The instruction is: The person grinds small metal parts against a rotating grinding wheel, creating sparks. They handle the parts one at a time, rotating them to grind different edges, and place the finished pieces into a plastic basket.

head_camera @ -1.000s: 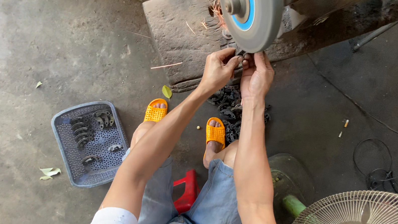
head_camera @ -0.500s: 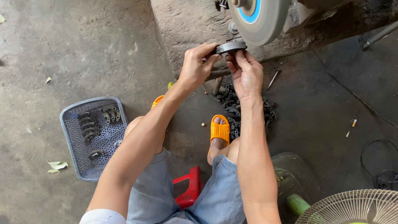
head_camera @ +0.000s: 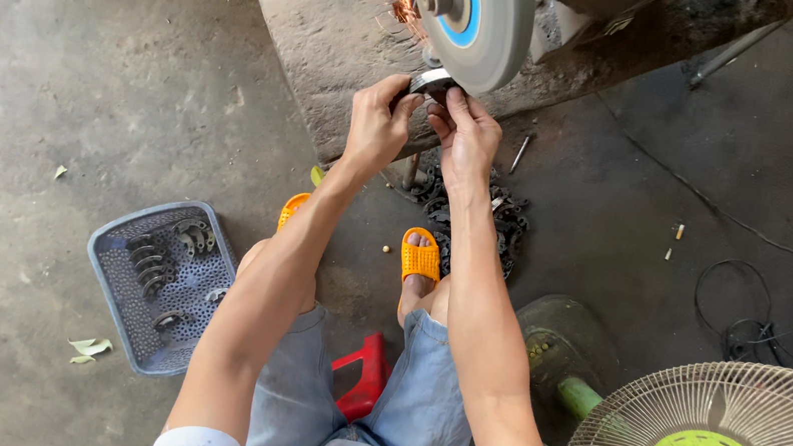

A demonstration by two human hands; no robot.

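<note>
metal ring [head_camera: 431, 83] pinched between both hands at the lower edge of the grinding wheel [head_camera: 472, 16].

left hand [head_camera: 378, 125] and right hand [head_camera: 468, 136] close their fingertips on the ring from either side, so it sits just above and between the thumbs, touching the wheel's rim; a few sparks [head_camera: 405, 7] show to the wheel's left. below the wrists a dark pile of metal parts [head_camera: 489, 209] lies by the orange sandals [head_camera: 421, 254], and a grey perforated tray [head_camera: 119, 310] with more curved pieces sits on the concrete floor near the left knee.
</note>
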